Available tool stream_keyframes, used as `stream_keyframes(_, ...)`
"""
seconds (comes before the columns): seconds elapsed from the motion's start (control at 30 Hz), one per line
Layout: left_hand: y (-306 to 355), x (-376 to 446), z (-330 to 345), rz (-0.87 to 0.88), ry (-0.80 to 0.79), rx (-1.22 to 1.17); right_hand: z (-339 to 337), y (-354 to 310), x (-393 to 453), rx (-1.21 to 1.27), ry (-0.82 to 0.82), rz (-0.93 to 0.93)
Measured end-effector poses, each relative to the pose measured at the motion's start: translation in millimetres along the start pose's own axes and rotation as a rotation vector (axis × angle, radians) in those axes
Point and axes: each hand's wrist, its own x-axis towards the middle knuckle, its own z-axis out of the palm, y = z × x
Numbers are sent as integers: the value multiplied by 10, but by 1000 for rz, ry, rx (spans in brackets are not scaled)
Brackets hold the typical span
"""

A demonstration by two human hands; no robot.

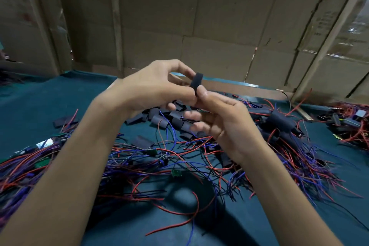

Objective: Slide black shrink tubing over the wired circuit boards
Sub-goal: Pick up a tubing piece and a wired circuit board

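A short piece of black shrink tubing is held up above the table between both hands. My left hand pinches it from the left with thumb and fingertips. My right hand grips its lower end with thumb and forefinger, the other fingers curled. Below lies a heap of loose black tubing pieces. Small green circuit boards with red, blue and black wires are spread over the table. Whether a board is inside the held tubing is hidden.
The table has a dark teal cover. Sleeved boards with wires are piled at the right and far right. Cardboard walls stand close behind the table. Bare wired boards lie at the left.
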Motion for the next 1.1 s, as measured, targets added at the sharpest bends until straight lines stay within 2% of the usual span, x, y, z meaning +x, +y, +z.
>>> stream_keyframes(0.17,-34,31,56,75,-1,135,-49,-41,2,-81,28,-128)
stream_keyframes(0.27,-26,29,69,119,-62,78,-118,-104,-4,-141,55,-161)
stream_keyframes(0.37,-74,56,22,91,-97,12,-212,-220,-18,-180,108,-180)
stream_keyframes(0.4,-115,79,16,63,-103,102,-252,-264,-27,-181,139,-197)
stream_keyframes(0.43,-163,108,26,27,-135,288,-297,-309,-37,-176,174,-222)
stream_keyframes(0.5,-291,158,120,-111,-296,669,-378,-395,-62,-173,232,-263)
stream_keyframes(0.57,-440,184,300,-323,-516,819,-438,-463,-93,-182,272,-290)
stream_keyframes(0.63,-535,176,509,-492,-644,935,-479,-505,-116,-185,324,-315)
stream_keyframes(0.77,-558,186,734,-495,-615,1235,-511,-573,-140,-146,392,-351)
stream_keyframes(0.9,-592,204,716,-499,-612,1210,-516,-627,-161,-123,447,-375)
stream_keyframes(1.0,-547,172,619,-490,-613,1077,-516,-657,-169,-128,491,-396)
stream_keyframes(1.1,-434,147,405,-353,-513,939,-526,-723,-197,-152,517,-439)
